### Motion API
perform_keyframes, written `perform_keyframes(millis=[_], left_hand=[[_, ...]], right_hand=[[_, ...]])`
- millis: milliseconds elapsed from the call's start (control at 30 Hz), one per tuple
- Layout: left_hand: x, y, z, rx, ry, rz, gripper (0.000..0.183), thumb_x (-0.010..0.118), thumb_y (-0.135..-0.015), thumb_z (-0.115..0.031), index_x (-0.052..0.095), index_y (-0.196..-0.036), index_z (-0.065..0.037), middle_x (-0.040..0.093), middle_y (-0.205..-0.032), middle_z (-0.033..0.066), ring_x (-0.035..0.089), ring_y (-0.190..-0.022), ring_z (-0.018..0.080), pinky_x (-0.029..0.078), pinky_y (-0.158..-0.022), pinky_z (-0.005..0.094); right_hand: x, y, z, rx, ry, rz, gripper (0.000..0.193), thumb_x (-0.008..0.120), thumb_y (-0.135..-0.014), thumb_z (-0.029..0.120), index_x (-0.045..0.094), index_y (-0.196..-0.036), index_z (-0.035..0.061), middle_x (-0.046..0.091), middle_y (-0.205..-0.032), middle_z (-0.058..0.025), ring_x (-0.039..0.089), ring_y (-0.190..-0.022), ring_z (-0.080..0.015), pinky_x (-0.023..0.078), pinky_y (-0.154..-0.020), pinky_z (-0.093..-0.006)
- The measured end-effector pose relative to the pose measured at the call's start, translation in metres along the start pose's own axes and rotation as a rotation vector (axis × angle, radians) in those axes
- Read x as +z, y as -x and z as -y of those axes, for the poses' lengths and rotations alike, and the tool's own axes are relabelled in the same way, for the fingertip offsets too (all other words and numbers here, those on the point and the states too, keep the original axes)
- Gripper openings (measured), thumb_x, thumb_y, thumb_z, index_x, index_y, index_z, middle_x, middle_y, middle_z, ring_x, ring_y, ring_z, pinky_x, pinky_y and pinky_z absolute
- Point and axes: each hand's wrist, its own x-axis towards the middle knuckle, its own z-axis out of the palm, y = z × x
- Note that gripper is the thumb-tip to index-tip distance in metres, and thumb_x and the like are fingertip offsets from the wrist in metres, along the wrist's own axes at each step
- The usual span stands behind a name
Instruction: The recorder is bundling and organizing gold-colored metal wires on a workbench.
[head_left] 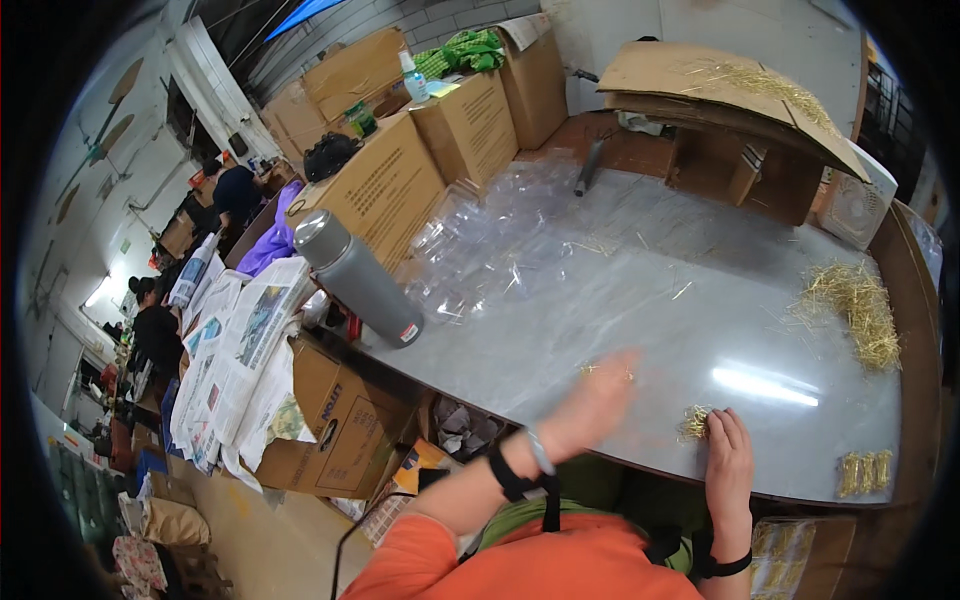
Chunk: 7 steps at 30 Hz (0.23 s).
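Observation:
My left hand (602,392) is over the grey tabletop, smeared by motion, so its fingers cannot be made out. Bits of thin gold-coloured wire pins (588,369) show beside it. Close to the table's front edge, my right hand (730,455) rests with its fingers bent and together against a small bunch of gold pins (692,424); its thumb is hidden. To the right of that hand, several neat gold bundles (865,473) lie in a row near the corner. A large loose heap of gold pins (855,312) lies farther back along the right edge.
Clear plastic pieces (490,240) are piled at the back left, beside a tall grey flask (360,280). Cardboard boxes (390,190) line the far side. A cardboard shelter (730,110) and a white fan (857,208) stand back right. Newspapers (245,345) cover a carton at left.

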Motion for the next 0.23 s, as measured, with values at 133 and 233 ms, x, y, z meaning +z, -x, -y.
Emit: perform_keyframes(millis=[133,233], left_hand=[[-0.104,-0.058,0.059,-0.050,-0.416,-0.230,0.052,0.070,-0.091,-0.015,0.056,-0.138,0.001,0.053,-0.143,0.0233,0.052,-0.132,0.0415,0.042,-0.112,0.0477],[-0.147,-0.087,0.104,-0.130,-0.767,-0.069,0.074,0.077,-0.088,-0.025,0.044,-0.152,-0.008,0.048,-0.151,0.0217,0.038,-0.146,0.0449,0.032,-0.121,0.0456]], right_hand=[[-0.001,0.000,-0.006,0.047,-0.074,-0.054,0.033,0.058,-0.092,-0.004,0.066,-0.124,0.0008,0.067,-0.126,-0.0160,0.059,-0.125,-0.0376,0.051,-0.104,-0.0450],[0.002,0.000,-0.006,0.051,-0.091,-0.058,0.034,0.061,-0.091,-0.002,0.066,-0.124,0.0023,0.066,-0.127,-0.0159,0.060,-0.126,-0.0364,0.051,-0.104,-0.0444]])
